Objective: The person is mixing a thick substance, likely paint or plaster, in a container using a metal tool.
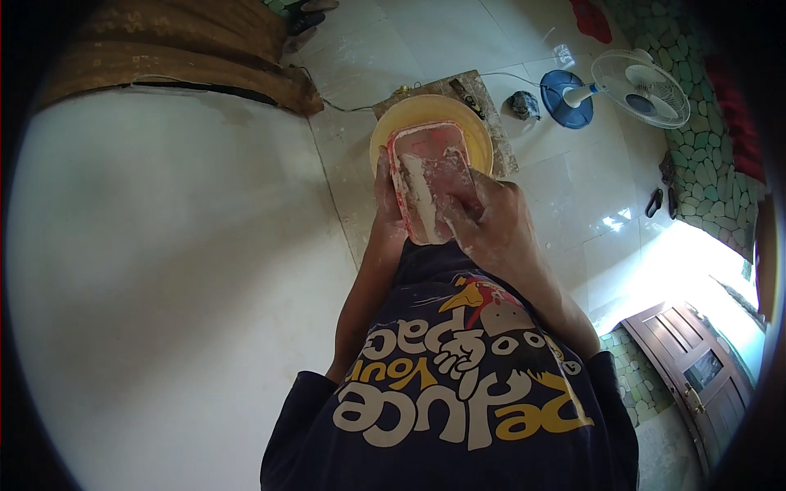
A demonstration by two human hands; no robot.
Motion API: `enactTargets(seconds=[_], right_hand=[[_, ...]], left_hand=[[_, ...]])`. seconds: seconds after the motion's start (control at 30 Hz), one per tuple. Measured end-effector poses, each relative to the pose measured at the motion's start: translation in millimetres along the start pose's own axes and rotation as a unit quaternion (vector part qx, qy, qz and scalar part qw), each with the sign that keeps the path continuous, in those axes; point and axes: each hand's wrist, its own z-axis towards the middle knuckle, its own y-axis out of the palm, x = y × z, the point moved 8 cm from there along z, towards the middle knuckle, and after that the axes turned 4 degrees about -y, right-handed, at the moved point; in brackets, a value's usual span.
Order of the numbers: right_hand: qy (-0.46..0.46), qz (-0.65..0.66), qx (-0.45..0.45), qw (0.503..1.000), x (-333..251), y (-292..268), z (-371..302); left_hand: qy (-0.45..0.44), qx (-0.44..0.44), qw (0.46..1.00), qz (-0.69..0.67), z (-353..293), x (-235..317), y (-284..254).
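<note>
I hold a rectangular red tray [422, 147] with rounded corners over a pale yellow basin [378, 131]. White, plaster-like residue coats its rim and runs in a thick strip along its left side. My left hand [390, 196] grips the tray's left edge, its fingers partly hidden behind. On the right, my right hand [499, 217] has its thumb and fingers bent against the tray's lower right part. Whether a small object lies under those fingers, I cannot make out. Both hands are smeared with white.
The basin rests on a speckled board [499, 155] on the tiled floor. Beyond it to the right are a dark crumpled bundle [523, 105] and a blue-based fan [569, 102]. A large white surface [180, 270] lies left, with brown cloth [180, 49] above it. A door [688, 368] stands lower right.
</note>
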Motion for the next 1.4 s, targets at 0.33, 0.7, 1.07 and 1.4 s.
enactTargets(seconds=[0.33,0.7,1.07,1.4], right_hand=[[0.035,0.016,-0.024,0.999,-4.7,2.6,5.2],[0.085,-0.012,-0.078,0.993,6.6,10.0,1.0],[0.056,-0.124,0.02,0.99,20.6,-40.5,-20.4],[0.23,0.062,0.071,0.969,246.2,-77.8,25.4]], left_hand=[[0.013,0.003,1.0,0.004,0.8,5.4,8.9],[0.027,0.033,0.999,0.018,-1.2,11.2,6.4],[-0.029,0.054,0.998,-0.025,1.5,-1.9,-6.8],[0.072,0.222,0.969,0.083,-25.2,6.6,-54.1]])
